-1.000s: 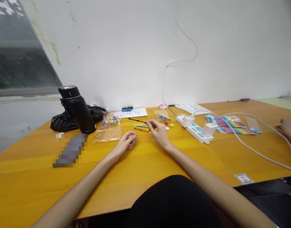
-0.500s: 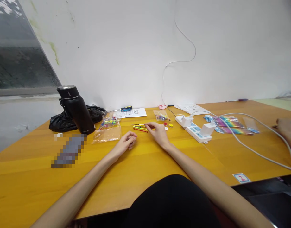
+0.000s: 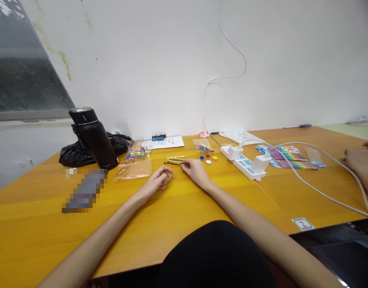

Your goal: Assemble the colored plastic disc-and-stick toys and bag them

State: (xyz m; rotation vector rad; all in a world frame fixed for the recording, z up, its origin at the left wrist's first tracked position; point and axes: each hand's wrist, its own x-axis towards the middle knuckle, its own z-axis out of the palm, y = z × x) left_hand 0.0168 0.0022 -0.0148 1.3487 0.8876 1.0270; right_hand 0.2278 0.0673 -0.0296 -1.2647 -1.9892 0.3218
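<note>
My left hand [image 3: 158, 180] rests on the yellow table [image 3: 177, 224] with its fingers curled loosely; nothing shows in them. My right hand [image 3: 194, 171] lies just to its right, fingertips pinched on the near end of a thin coloured stick from the small bundle of coloured sticks [image 3: 174, 161]. Beyond the hand lie a few small round coloured buttons [image 3: 208, 158]. A clear bag of coloured parts [image 3: 135, 161] sits to the left of the sticks.
A black flask [image 3: 92, 138] stands at the left before a black plastic bag [image 3: 72, 154]. A white power strip [image 3: 244, 162] with plugs and cables lies at the right, near rainbow packets [image 3: 292, 157]. Another person's hand [image 3: 359, 166] rests at the far right edge.
My right hand has drawn back toward me and to the left, dragging a stick along the table. The round buttons, once partly covered, now show. The left hand stayed put.
</note>
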